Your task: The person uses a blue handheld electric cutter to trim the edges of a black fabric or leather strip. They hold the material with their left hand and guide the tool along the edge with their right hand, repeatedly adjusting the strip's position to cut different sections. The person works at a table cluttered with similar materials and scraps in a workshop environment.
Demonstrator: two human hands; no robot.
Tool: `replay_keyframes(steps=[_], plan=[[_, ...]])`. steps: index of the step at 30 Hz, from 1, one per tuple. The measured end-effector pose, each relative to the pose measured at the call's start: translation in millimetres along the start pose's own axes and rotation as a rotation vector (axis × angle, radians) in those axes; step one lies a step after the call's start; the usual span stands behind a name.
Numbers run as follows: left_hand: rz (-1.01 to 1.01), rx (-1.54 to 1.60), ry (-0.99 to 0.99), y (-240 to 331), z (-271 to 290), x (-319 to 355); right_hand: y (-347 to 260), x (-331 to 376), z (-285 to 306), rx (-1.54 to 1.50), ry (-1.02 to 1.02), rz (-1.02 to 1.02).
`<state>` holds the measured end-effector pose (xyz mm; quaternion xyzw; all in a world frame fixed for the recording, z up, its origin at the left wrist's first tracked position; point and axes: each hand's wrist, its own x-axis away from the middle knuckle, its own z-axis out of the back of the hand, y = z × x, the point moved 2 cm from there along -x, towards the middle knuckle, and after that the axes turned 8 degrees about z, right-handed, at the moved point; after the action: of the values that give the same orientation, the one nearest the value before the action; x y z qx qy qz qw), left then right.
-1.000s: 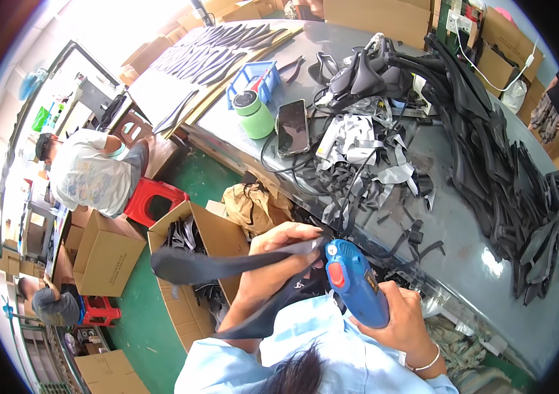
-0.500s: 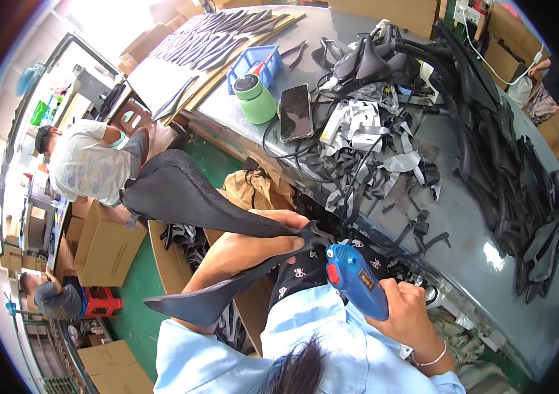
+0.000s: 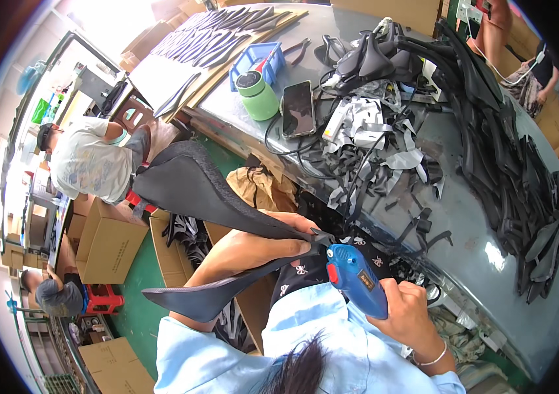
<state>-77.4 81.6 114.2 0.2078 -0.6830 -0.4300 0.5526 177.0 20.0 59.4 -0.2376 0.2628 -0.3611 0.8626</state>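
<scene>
Beside the grey metal table point(image 3: 470, 243), I see the curved black piece point(image 3: 194, 190), its two limbs splayed either side of the left hand point(image 3: 247, 253), which pinches it near the narrow end. Close by that end is the head of the blue tool point(image 3: 358, 282); whether they touch, I can't tell. The right hand point(image 3: 407, 312) grasps the tool's rear, behind the red button point(image 3: 332, 273). I'd want that pinch firm, fingertips clear of the tool's head, and the tool square.
</scene>
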Motion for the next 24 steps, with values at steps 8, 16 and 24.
replay_keyframes(steps=[8, 16, 24], plan=[[-0.033, -0.327, -0.008, -14, 2, -12, -5, -1, -2, 0.028, -0.02, 0.03], [-0.21, -0.41, 0.012, -25, -6, -22, -8, -3, -6, -0.022, 0.027, 0.065], [-0.262, -0.458, 0.007, -21, -11, -28, -15, -9, -17, -0.099, 0.105, 0.021]])
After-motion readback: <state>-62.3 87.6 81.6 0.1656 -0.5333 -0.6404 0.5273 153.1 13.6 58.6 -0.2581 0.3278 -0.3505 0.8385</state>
